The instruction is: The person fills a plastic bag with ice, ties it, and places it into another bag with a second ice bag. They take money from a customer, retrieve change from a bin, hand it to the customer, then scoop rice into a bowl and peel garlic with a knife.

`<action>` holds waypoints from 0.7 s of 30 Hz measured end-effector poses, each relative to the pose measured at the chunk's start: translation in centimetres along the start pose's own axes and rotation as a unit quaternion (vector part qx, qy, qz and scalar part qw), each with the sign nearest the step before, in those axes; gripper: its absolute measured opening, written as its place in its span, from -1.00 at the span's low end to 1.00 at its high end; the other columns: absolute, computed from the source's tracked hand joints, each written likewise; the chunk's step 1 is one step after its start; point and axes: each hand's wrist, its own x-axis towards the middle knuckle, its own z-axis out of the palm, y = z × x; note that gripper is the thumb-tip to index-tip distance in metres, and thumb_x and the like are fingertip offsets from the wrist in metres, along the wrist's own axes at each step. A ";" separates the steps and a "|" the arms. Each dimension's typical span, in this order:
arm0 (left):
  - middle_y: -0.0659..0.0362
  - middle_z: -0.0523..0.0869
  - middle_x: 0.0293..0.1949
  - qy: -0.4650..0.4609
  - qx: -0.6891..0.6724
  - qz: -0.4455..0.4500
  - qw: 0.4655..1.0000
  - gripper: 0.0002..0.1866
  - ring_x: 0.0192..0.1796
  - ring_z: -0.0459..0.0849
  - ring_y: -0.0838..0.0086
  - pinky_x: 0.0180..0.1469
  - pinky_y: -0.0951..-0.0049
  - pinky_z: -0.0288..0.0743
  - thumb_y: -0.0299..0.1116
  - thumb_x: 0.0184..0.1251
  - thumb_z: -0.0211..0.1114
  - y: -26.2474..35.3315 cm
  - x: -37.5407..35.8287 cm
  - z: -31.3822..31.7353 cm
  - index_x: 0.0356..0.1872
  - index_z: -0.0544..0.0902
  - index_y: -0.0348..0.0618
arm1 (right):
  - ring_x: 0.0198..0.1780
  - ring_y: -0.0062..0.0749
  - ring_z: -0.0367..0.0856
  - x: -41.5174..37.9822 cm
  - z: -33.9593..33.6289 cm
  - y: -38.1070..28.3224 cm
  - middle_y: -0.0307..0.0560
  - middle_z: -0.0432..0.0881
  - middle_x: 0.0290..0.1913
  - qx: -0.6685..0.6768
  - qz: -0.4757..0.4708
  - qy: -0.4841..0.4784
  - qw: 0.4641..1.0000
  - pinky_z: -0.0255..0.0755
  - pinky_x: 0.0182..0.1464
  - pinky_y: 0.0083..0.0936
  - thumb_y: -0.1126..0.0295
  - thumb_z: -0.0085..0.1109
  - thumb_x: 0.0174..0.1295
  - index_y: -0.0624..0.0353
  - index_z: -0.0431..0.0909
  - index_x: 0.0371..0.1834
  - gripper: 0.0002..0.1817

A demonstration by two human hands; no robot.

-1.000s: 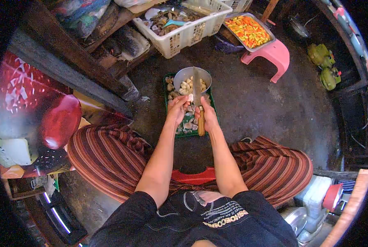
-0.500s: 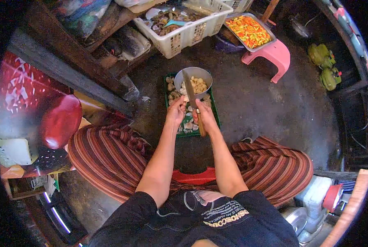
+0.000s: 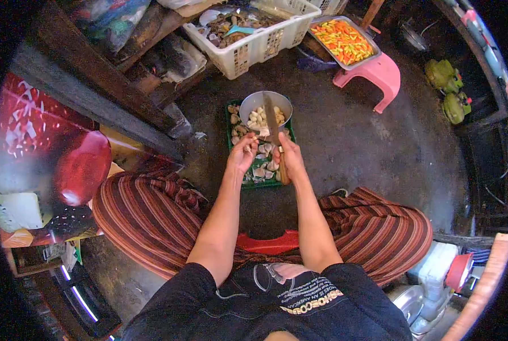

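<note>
My right hand (image 3: 288, 157) is closed around the wooden handle of a large knife (image 3: 271, 113), whose wide blade points away from me over a grey metal bowl (image 3: 288, 103). Pinched in the fingers of my left hand (image 3: 243, 152) is a small pale garlic clove (image 3: 255, 138), partly hidden, just left of the blade. Peeled garlic cloves (image 3: 258, 118) lie in the bowl. Under my hands is a green tray (image 3: 229, 132), with the bowl on its far end. Unpeeled garlic (image 3: 234, 119) and loose skins (image 3: 260, 170) are spread in it.
Beyond the tray stands a white plastic basket (image 3: 234, 62) with mixed contents. A metal tray of red and yellow chillies (image 3: 345, 42) rests by a pink stool (image 3: 382, 79). A wooden beam (image 3: 106, 85) runs along the left. Green gas regulators or similar green objects (image 3: 450, 94) are at right.
The knife blade has swung right and the right hand has shifted slightly right, away from the left hand. The left hand has moved little and still pinches a clove.
</note>
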 end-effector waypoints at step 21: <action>-0.03 0.49 0.03 0.057 0.262 0.009 0.963 -0.58 0.04 0.56 0.23 0.01 0.22 0.58 -0.48 0.25 0.16 4.8 4.6 8.3 0.12 0.37 -0.42 | -0.73 -0.60 0.28 -0.7 -3.9 7.0 -0.32 0.36 -0.76 -0.058 -0.008 0.043 0.997 0.10 -0.65 -0.62 -0.03 0.13 0.23 0.14 0.63 -0.51 -0.56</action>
